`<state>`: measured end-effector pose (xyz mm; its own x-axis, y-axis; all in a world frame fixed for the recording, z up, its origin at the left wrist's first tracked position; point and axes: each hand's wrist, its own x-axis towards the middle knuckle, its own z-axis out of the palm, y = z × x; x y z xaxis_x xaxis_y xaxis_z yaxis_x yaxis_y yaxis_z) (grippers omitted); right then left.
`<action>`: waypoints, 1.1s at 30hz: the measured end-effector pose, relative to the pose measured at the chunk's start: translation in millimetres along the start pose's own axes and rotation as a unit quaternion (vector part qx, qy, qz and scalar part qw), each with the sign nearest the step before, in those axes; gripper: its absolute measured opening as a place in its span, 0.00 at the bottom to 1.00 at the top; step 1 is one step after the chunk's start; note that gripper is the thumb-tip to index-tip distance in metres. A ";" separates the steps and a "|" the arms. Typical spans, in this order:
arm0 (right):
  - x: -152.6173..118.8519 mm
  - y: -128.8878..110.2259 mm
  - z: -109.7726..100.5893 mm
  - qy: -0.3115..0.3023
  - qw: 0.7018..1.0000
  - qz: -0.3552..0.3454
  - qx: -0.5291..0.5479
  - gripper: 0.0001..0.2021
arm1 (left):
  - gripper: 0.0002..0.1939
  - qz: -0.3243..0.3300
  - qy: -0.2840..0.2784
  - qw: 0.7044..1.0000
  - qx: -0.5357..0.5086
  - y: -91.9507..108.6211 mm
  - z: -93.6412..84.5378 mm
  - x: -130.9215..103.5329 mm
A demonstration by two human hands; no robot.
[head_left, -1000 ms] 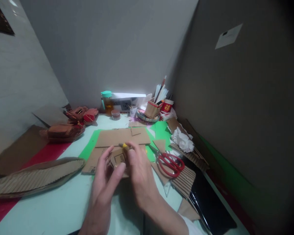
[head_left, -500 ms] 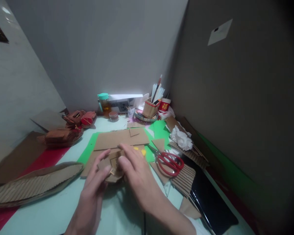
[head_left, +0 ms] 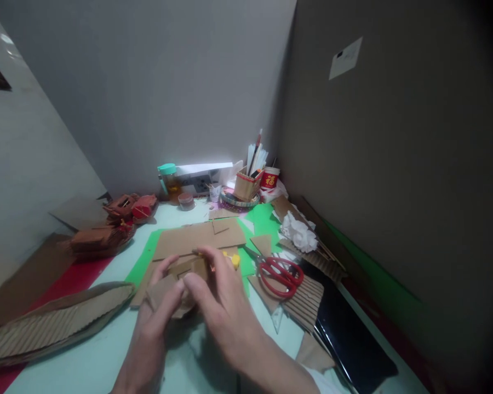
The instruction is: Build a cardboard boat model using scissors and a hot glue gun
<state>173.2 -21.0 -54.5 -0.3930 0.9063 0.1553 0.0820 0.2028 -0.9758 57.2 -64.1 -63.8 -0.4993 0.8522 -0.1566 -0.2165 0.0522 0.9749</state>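
Observation:
Between my two hands is a small folded cardboard piece (head_left: 181,269) with cut-out openings, held just above the table. My left hand (head_left: 159,306) grips its left side, thumb on the near face and fingers behind. On the right, my right hand (head_left: 224,306) closes round the other side, its thumb tip close to the left thumb. Much of the piece is hidden by the fingers. Behind the hands lies a flat cardboard sheet (head_left: 201,234). A small yellow item (head_left: 233,259) shows just beyond the right fingers. Red-handled scissors (head_left: 281,276) rest to the right.
A boat-shaped corrugated cardboard piece (head_left: 57,323) lies at left, with reddish-brown models (head_left: 98,241) behind it. A lidded bottle (head_left: 171,183), a pen holder (head_left: 246,185) and a red cup (head_left: 270,178) stand at the back. Crumpled tissue (head_left: 299,232) and a glossy black object (head_left: 351,328) are at right.
My hands have turned the cardboard piece slightly, and the right thumb has shifted left toward the left thumb. The view has swung a little to the right.

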 end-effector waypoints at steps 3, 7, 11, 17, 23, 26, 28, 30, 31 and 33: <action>-0.3 -0.6 -0.6 0.016 1.000 0.003 0.023 0.21 | 0.30 0.034 -0.015 0.998 0.042 2.4 -4.5 -0.4; -1.6 0.3 1.0 0.020 0.999 0.005 0.037 0.22 | 0.24 0.063 -0.023 0.995 0.068 6.9 -9.2 -2.6; -3.1 -0.3 2.9 0.007 0.999 0.020 0.041 0.26 | 0.25 0.074 -0.033 0.994 0.076 9.0 -14.5 -2.2; -2.5 -4.9 2.8 0.008 0.999 0.014 0.048 0.27 | 0.27 0.072 -0.054 0.988 0.122 15.4 -23.5 5.3; -2.9 -6.2 1.3 -0.002 0.999 0.008 0.050 0.27 | 0.23 0.136 -0.047 0.963 0.228 19.5 -31.1 10.3; -3.4 -4.5 1.2 0.004 0.999 0.004 0.052 0.26 | 0.21 0.155 -0.061 0.957 0.238 18.3 -33.4 12.5; -3.7 -4.0 1.5 0.005 0.998 0.003 0.058 0.25 | 0.20 0.152 -0.058 0.959 0.231 18.0 -32.6 13.3; -3.9 -4.2 1.9 0.006 0.998 -0.003 0.062 0.21 | 0.20 0.145 -0.055 0.965 0.213 18.7 -30.4 13.0; -3.8 -4.6 2.1 0.008 0.998 -0.009 0.062 0.20 | 0.21 0.140 -0.055 0.967 0.204 19.3 -29.1 12.4; -3.3 -5.4 2.3 0.009 0.998 -0.025 0.059 0.18 | 0.20 0.132 -0.052 0.971 0.192 20.5 -27.3 10.7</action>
<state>171.9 -25.9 -50.1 -0.3772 0.9027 0.2069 -0.0464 0.2047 -0.9777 24.5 -68.1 -49.8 -0.4026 0.9095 0.1036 0.2461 -0.0015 0.9692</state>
